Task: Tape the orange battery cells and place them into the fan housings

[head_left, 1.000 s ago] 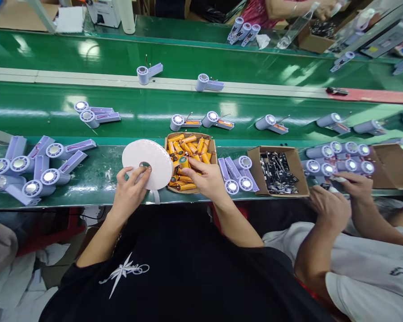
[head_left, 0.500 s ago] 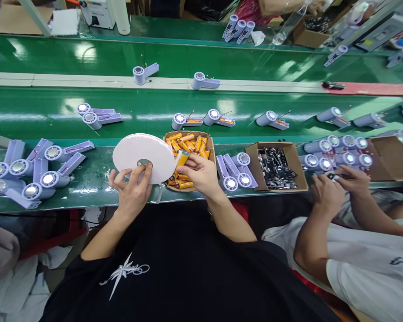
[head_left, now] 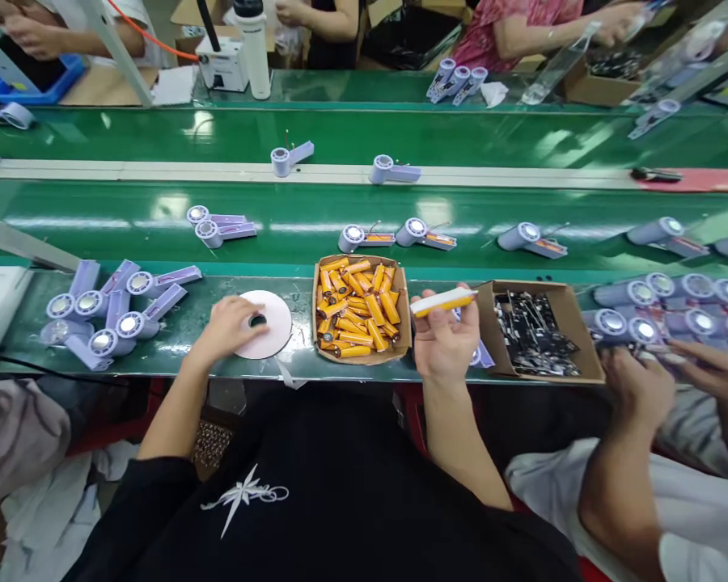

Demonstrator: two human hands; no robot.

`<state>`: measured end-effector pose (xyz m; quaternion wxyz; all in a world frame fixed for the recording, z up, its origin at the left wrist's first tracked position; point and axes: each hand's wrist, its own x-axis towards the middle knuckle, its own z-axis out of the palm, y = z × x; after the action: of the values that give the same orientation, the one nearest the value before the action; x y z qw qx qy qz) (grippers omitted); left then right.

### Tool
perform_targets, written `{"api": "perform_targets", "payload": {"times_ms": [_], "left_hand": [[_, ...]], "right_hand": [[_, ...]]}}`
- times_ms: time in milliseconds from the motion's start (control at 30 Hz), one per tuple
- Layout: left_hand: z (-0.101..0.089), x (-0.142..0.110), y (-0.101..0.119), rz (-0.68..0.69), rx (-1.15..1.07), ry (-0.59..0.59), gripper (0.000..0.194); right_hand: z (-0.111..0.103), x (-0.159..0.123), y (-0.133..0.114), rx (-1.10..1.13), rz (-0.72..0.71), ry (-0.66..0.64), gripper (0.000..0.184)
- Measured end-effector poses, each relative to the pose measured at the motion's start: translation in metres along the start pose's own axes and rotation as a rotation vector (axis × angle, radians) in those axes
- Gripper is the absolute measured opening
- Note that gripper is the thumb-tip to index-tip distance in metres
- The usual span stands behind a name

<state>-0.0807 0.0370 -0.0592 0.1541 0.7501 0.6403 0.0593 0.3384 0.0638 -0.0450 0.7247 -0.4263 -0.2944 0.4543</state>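
My left hand (head_left: 223, 327) is over the left part of a white tape roll (head_left: 273, 327), its fingers stretched out near the centre hole. The roll lies flat near the bench edge, a loose tape end hanging over the front. My right hand (head_left: 446, 343) is closed on an orange cylindrical battery (head_left: 442, 304) with a white strip along its upper side, held raised and nearly level. Between my hands stands a cardboard box (head_left: 316, 323) of similar orange batteries (head_left: 357, 311). Behind my right hand are partly hidden lilac fan-like housings (head_left: 484, 356).
A box (head_left: 591, 368) of dark small parts stands to the right, near a co-worker's hands (head_left: 640, 384). Several lilac housings (head_left: 130, 325) are grouped at the left. More lie on the green conveyor (head_left: 303, 210). Other people work across the line.
The tape roll has gone from tilted up in my left hand to flat on the bench. My right hand has carried the battery away from the roll to the right; its white strip now shows.
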Motion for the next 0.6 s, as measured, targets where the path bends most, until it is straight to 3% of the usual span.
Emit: {"api": "perform_targets", "payload": {"times_ms": [167, 267, 367, 500, 600], "left_hand": [[-0.036, 0.104, -0.032, -0.140, 0.193, 0.307, 0.047], [-0.044, 0.143, -0.058, -0.151, 0.327, 0.296, 0.046], [-0.042, 0.163, -0.076, -0.160, 0.398, 0.228, 0.045], [-0.034, 0.182, -0.063, 0.014, 0.420, 0.163, 0.046], [-0.026, 0.197, -0.035, 0.229, 0.405, 0.095, 0.047]], "right_hand": [[0.018, -0.018, 0.010, 0.039, -0.008, -0.074, 0.072], [0.012, -0.020, 0.009, 0.020, -0.012, -0.099, 0.070], [-0.006, -0.022, 0.008, 0.011, 0.014, -0.068, 0.070], [-0.020, -0.022, 0.013, -0.021, 0.079, -0.045, 0.070], [-0.011, -0.018, 0.016, -0.062, 0.075, -0.100, 0.067]]}}
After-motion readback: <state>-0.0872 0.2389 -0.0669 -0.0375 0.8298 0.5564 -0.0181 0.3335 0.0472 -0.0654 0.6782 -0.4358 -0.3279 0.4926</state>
